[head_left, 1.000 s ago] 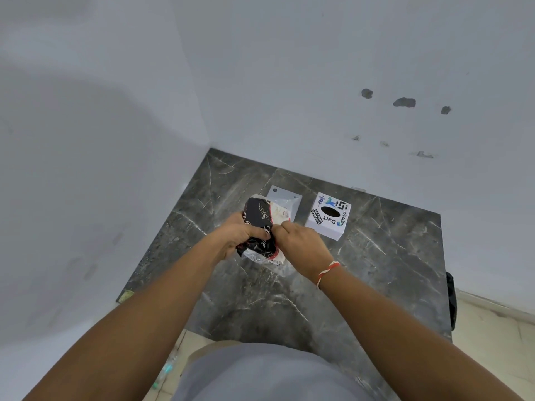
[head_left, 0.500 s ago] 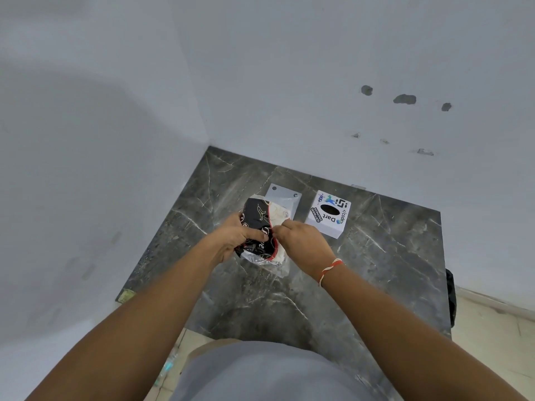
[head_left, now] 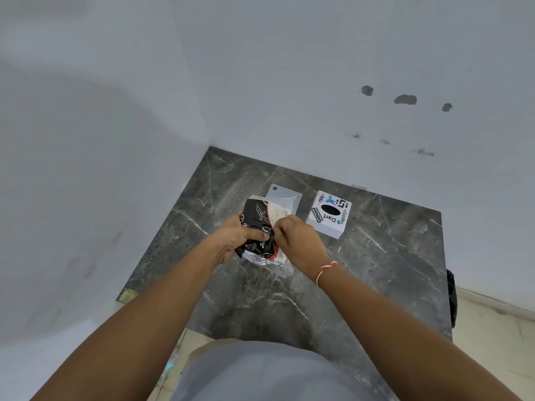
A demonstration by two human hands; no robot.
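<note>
A crinkly packet (head_left: 258, 219), black with white script, a red edge and a silvery lower end, is held just above the dark marble counter (head_left: 376, 270). My left hand (head_left: 237, 237) grips its left side, thumb across the front. My right hand (head_left: 295, 237), with a red and white thread on the wrist, pinches the packet's right edge near the middle. Pale contents show at the packet's upper right.
A white box (head_left: 328, 214) with stickers and a black oval hole in its top stands right of the packet. A flat grey card (head_left: 282, 193) with a small hole lies behind the packet. White walls close the left and back. The floor shows at right.
Both hands have kept their hold on the packet; my right hand's fingers have shifted slightly along its edge. The box and the card have not moved.
</note>
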